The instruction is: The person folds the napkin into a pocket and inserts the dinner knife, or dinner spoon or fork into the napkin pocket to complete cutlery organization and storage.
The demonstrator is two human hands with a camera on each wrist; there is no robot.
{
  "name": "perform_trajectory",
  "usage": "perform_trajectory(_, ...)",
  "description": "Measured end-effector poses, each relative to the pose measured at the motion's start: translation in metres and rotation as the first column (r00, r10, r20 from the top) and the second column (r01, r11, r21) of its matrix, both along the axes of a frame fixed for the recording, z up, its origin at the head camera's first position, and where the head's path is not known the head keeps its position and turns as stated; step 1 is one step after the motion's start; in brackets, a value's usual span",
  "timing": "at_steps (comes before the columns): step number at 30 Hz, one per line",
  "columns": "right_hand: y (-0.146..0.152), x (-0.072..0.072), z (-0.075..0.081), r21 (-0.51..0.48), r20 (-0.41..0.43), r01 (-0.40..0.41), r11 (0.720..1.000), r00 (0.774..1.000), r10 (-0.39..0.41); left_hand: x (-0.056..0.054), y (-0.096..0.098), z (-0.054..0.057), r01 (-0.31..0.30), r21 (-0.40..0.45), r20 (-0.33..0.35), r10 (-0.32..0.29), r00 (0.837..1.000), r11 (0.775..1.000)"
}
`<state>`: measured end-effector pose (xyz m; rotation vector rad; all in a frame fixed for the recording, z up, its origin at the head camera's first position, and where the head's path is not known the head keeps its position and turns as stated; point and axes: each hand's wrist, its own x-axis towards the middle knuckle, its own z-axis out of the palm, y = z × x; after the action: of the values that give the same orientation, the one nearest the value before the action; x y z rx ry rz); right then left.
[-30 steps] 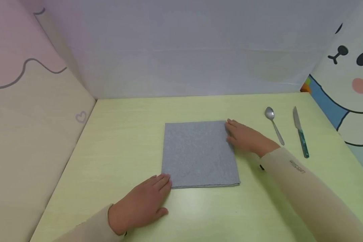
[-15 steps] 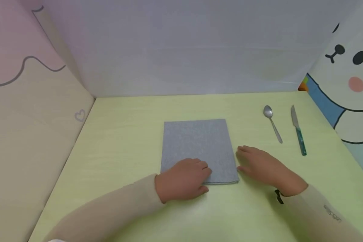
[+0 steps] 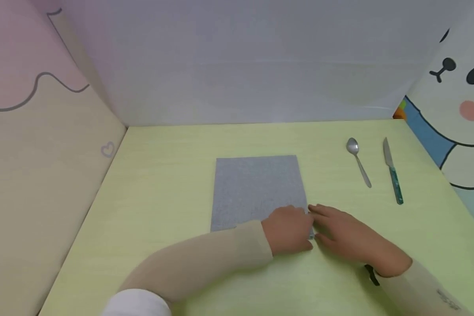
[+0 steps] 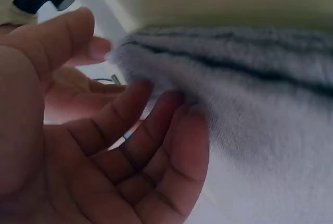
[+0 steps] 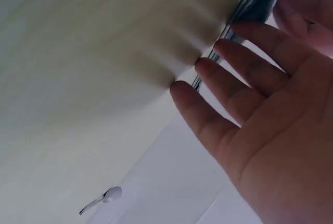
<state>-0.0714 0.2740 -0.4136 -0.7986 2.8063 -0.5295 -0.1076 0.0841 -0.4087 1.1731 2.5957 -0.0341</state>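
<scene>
The left hand (image 3: 288, 229) lies on the near right corner of the grey cloth (image 3: 256, 188), its fingers (image 4: 156, 130) gently curved against the cloth's edge, no closed grip. The right hand (image 3: 345, 235) rests flat just beside that corner, fingers (image 5: 218, 94) straight and spread. Both forearms, sleeved in beige, angle inward toward the corner.

Count of things on the yellow-green table (image 3: 162, 193)
One grey cloth (image 3: 256, 188), one spoon (image 3: 357, 161) and one knife (image 3: 393, 176) lie there; two hands meet at the cloth's near right corner, the left hand (image 3: 289, 230) and the right hand (image 3: 345, 235)
</scene>
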Motion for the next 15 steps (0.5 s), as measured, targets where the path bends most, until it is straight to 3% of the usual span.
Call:
perform_trajectory(7,0.005,0.004,0.004,-0.038,0.070,-0.033,0.999,0.997,0.035,-0.004,0.016,-0.007,-0.079,0.003,0.001,0.079,0.997,0.997)
perform_trajectory(15,0.005,0.009,0.003,0.041,0.100,-0.040,0.998,0.994,0.035,-0.020,0.007,-0.004,-0.004,0.017,0.160,0.002,0.987,1.000)
